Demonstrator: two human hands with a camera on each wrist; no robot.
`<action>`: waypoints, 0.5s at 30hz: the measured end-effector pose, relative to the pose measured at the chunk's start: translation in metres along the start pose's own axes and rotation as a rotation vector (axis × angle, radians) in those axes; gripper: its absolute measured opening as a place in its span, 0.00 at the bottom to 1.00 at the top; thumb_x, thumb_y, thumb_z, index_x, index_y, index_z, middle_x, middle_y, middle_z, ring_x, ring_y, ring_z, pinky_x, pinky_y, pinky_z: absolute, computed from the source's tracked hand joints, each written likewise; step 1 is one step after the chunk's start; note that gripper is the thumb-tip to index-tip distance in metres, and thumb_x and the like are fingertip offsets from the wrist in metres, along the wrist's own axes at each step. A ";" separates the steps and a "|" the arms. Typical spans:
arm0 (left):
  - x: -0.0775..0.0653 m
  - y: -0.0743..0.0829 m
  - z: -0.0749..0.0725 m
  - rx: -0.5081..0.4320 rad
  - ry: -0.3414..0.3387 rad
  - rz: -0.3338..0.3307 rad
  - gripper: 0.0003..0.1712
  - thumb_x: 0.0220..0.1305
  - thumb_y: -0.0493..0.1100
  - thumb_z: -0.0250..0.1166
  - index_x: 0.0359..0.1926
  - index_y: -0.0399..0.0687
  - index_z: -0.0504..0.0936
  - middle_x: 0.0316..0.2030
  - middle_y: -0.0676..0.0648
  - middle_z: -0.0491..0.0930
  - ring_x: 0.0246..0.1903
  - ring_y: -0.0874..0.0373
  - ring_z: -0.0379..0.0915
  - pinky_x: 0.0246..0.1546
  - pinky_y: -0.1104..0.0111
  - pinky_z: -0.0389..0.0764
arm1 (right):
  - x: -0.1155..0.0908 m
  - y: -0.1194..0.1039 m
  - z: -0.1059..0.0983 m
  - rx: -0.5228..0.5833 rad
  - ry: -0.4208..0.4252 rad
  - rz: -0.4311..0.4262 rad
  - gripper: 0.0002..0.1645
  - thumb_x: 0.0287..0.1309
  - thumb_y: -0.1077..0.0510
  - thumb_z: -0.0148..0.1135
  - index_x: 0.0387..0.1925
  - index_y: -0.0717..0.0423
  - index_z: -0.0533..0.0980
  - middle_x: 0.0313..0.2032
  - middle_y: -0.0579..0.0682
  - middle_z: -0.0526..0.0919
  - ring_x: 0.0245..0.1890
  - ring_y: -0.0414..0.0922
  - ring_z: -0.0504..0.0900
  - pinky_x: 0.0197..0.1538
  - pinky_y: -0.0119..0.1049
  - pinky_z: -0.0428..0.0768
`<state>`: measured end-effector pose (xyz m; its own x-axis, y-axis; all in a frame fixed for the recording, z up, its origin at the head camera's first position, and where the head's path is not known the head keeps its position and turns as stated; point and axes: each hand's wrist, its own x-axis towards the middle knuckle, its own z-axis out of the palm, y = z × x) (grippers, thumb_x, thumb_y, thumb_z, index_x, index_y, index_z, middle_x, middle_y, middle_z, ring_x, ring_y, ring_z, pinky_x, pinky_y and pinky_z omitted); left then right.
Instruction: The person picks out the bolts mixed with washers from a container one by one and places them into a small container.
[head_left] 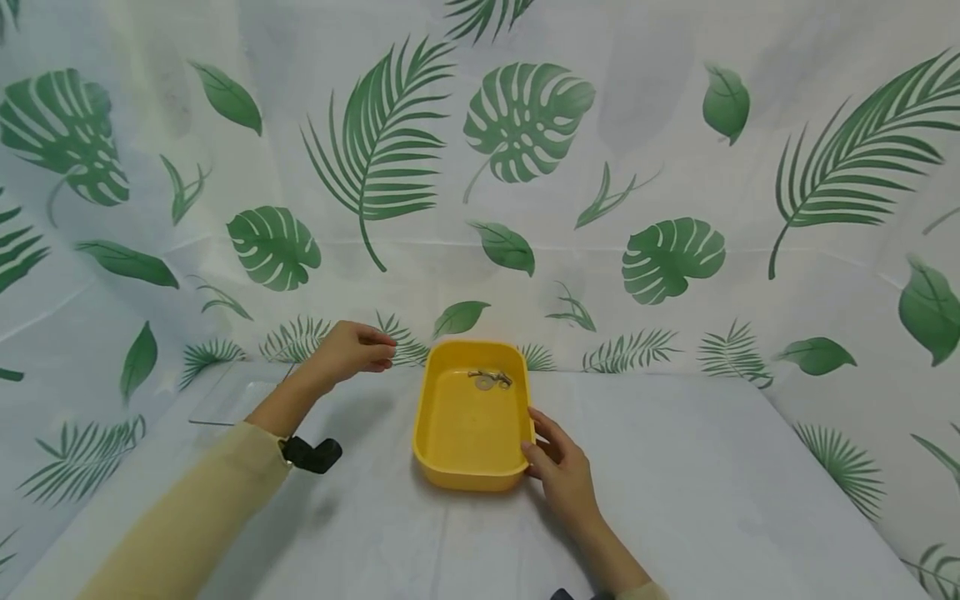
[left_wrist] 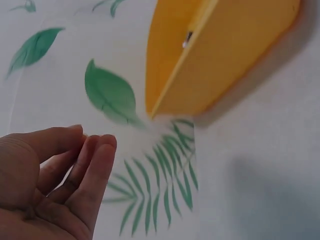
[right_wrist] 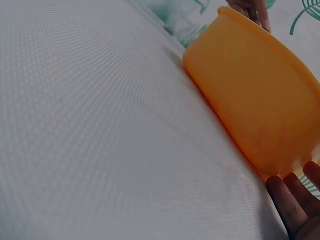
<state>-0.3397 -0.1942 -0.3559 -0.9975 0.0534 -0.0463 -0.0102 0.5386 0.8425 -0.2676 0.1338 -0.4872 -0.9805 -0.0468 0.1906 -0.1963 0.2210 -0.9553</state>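
Observation:
A yellow plastic tray [head_left: 471, 437] stands on the white-covered table with a few small metal parts [head_left: 491, 381] near its far end, among them a flat washer-like ring. My right hand [head_left: 562, 477] grips the tray's right side near the front, thumb at the rim and fingers along the outer wall [right_wrist: 260, 95]. To the left of the tray my left hand [head_left: 352, 350] is raised, apart from it. Its thumb and fingertips come together in the left wrist view; a tiny pale spot shows there, and I cannot tell whether it is a held object.
A clear, flat, dark-edged sheet or box [head_left: 240, 404] lies at the table's back left, partly behind the left forearm. A leaf-printed cloth [head_left: 555, 208] hangs behind and beside the table. A black strap device [head_left: 311, 455] is on the left wrist.

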 end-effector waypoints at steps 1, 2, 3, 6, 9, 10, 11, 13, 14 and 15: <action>0.001 0.004 0.005 0.004 -0.011 0.006 0.18 0.71 0.42 0.64 0.55 0.35 0.82 0.52 0.35 0.84 0.46 0.47 0.86 0.49 0.63 0.88 | 0.000 0.000 0.000 0.001 0.000 -0.002 0.30 0.70 0.58 0.60 0.71 0.46 0.69 0.65 0.58 0.77 0.58 0.56 0.83 0.43 0.32 0.88; 0.002 0.008 0.010 0.005 -0.020 0.008 0.17 0.71 0.42 0.64 0.54 0.36 0.83 0.52 0.35 0.84 0.47 0.45 0.85 0.48 0.63 0.88 | 0.001 0.000 0.000 0.002 0.000 -0.003 0.30 0.70 0.58 0.60 0.71 0.46 0.70 0.65 0.58 0.77 0.58 0.56 0.83 0.43 0.32 0.88; 0.004 0.012 0.016 0.010 -0.029 0.008 0.17 0.70 0.42 0.64 0.54 0.36 0.83 0.51 0.36 0.84 0.47 0.46 0.85 0.48 0.64 0.88 | 0.001 -0.001 -0.001 0.003 0.001 0.000 0.30 0.70 0.58 0.60 0.71 0.46 0.70 0.65 0.58 0.77 0.58 0.56 0.83 0.43 0.32 0.88; 0.008 0.024 0.032 0.014 -0.051 0.006 0.16 0.70 0.41 0.65 0.54 0.37 0.84 0.50 0.38 0.85 0.45 0.48 0.85 0.47 0.65 0.88 | 0.000 -0.001 -0.001 0.009 0.004 0.004 0.29 0.70 0.58 0.60 0.71 0.46 0.70 0.65 0.58 0.77 0.58 0.56 0.83 0.43 0.32 0.88; 0.015 0.031 0.048 -0.002 -0.070 0.024 0.17 0.69 0.40 0.65 0.54 0.35 0.83 0.48 0.38 0.85 0.41 0.52 0.85 0.48 0.63 0.88 | 0.000 -0.001 -0.001 0.011 0.005 0.008 0.30 0.70 0.59 0.60 0.71 0.46 0.70 0.65 0.58 0.77 0.57 0.56 0.83 0.43 0.32 0.88; 0.017 0.032 0.053 -0.009 -0.078 0.037 0.17 0.69 0.40 0.65 0.54 0.34 0.83 0.48 0.37 0.85 0.41 0.51 0.86 0.47 0.63 0.88 | 0.000 0.000 -0.001 0.013 0.005 0.004 0.30 0.69 0.59 0.60 0.71 0.46 0.70 0.65 0.58 0.77 0.57 0.56 0.83 0.42 0.32 0.88; 0.019 0.033 0.057 -0.017 -0.089 0.054 0.16 0.69 0.39 0.65 0.53 0.33 0.83 0.48 0.36 0.85 0.41 0.49 0.86 0.47 0.62 0.88 | 0.000 0.000 0.000 0.016 0.006 0.003 0.30 0.69 0.59 0.60 0.71 0.46 0.70 0.64 0.58 0.77 0.57 0.56 0.83 0.42 0.32 0.88; 0.023 0.034 0.066 -0.014 -0.105 0.083 0.15 0.68 0.38 0.66 0.51 0.32 0.84 0.46 0.34 0.85 0.39 0.49 0.86 0.47 0.60 0.88 | -0.001 0.001 0.000 0.016 0.005 -0.005 0.30 0.69 0.60 0.60 0.71 0.48 0.70 0.64 0.59 0.77 0.56 0.56 0.83 0.42 0.33 0.88; 0.025 0.035 0.070 -0.008 -0.113 0.092 0.14 0.68 0.38 0.66 0.50 0.31 0.84 0.46 0.34 0.85 0.39 0.47 0.86 0.47 0.60 0.88 | -0.001 0.001 0.000 0.020 0.005 -0.006 0.30 0.69 0.60 0.60 0.71 0.48 0.70 0.64 0.59 0.77 0.56 0.56 0.83 0.42 0.32 0.88; 0.026 0.037 0.074 -0.002 -0.119 0.096 0.14 0.68 0.38 0.66 0.49 0.31 0.84 0.46 0.33 0.85 0.39 0.46 0.86 0.47 0.59 0.88 | -0.001 0.001 0.001 0.021 0.004 -0.006 0.30 0.69 0.60 0.60 0.71 0.48 0.70 0.64 0.59 0.77 0.57 0.56 0.83 0.42 0.32 0.88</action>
<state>-0.3612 -0.1112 -0.3656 -0.9785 0.2042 -0.0288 0.0846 0.5248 0.8470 -0.2669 0.1333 -0.4884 -0.9794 -0.0445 0.1971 -0.2020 0.1997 -0.9588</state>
